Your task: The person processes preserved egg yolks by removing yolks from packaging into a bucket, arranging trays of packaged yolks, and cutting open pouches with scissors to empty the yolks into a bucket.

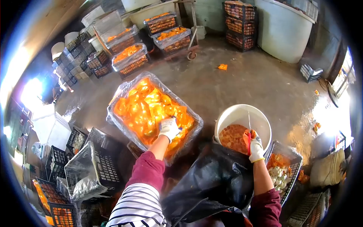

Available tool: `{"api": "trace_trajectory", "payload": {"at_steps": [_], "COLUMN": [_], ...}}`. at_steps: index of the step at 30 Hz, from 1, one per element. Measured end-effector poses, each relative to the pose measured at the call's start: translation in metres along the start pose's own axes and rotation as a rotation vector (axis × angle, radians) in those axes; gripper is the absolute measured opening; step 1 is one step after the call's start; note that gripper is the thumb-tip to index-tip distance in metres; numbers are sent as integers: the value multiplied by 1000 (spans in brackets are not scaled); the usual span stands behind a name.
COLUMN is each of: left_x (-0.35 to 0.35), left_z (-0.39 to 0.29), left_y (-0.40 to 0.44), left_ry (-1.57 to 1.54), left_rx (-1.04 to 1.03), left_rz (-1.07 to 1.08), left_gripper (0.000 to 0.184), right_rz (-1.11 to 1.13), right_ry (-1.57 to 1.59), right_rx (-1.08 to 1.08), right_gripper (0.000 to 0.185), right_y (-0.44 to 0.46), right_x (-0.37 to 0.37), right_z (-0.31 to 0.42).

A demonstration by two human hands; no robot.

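Observation:
My left hand (169, 128), in a pale work glove, reaches into a plastic-lined crate (193, 140) full of shiny orange packets (145, 109). Its fingertips are among the packets, and I cannot make out what they grip. Over the right side of a white bucket (263, 119), my right hand (256, 148), also gloved, is closed on a red-handled knife (249, 142) whose thin blade points up. Something orange lies against that hand. Reddish-orange contents (231, 138) fill the lower part of the bucket.
A crate (294, 166) with white bulbs (279, 176) and orange pieces stands right of the bucket. Empty lined crates (104, 170) are at left. Filled crates (130, 58), a wheeled cart (185, 51) and a large tub (283, 32) stand behind. An orange packet (222, 67) lies on the floor.

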State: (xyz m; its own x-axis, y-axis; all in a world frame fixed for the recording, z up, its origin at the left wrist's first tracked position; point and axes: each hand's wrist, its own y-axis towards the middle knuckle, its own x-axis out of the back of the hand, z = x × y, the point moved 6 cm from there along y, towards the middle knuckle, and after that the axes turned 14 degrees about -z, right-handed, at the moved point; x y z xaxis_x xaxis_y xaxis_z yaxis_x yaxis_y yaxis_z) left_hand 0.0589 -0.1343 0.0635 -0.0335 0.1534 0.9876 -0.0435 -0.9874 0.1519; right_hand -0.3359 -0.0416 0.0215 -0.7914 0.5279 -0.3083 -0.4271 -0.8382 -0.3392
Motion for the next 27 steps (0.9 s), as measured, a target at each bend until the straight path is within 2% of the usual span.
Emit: {"api": "trace_trajectory", "payload": {"at_steps": [1,4,5,6,7,8,9,10,11,12,14,15,16,18,19,22,24,25,27], "left_x": [0,-8,-10,12,-54,-50,-44,-38,-3,-13,-1,3,2,-6,1,-3,-22,1,33], "left_z": [-2,5,12,9,36,38,38,39,28,30,6,-5,-13,-25,-35,-48,-48,-60,-72], "left_y": [-9,-11,-9,-13,12,12,11,10,0,-7,-20,-25,-22,-12,-13,5,27,30,34], "left_ry": [-83,-336,-425,-749,-1115,-1458,-1850,-2182,-2469,-2601,-2739,-2747,-2804,-2701,-2737,-2455,-1965,-2004,-1625], "left_rx": [68,152,226,460,430,515,627,742,662,935,1004,1100,991,820,935,809,615,548,376], "left_rz": [47,-83,-158,36,-131,-111,-97,-86,-204,-115,284,444,572,483,399,107,20,-88,-333], "left_gripper": [56,55,47,38,31,31,31,32,36,45,54,61,58,50,41,36,31,29,34], "right_rz": [-16,-53,-70,-117,-143,-197,-201,-189,-186,-126,-81,-48,-18,3,-3,-51,-95,-88,-61], "right_ry": [-18,-12,-228,-227,-167,-224,-594,-922,-389,-65,-126,-183,-239,-325,-354,-440,-582,-670,-528], "right_rx": [-3,-36,101,189,70,-15,158,291,61,-56,-14,10,37,73,81,149,176,151,125], "right_gripper": [24,23,22,26,28,26,24,23,21,18,14,13,12,11,11,11,11,11,12], "right_y": [-2,0,2,27,32,-30,-19,-46,-36,-13,-22,-19,-13,-9,-9,-12,-30,-30,-16], "right_x": [0,3,5,27,29,-7,0,-20,-13,-6,-15,-17,-15,-11,-11,-9,-16,-16,-8], "right_z": [1,-2,3,-21,-27,25,26,52,32,7,14,12,8,6,5,10,26,26,12]}}
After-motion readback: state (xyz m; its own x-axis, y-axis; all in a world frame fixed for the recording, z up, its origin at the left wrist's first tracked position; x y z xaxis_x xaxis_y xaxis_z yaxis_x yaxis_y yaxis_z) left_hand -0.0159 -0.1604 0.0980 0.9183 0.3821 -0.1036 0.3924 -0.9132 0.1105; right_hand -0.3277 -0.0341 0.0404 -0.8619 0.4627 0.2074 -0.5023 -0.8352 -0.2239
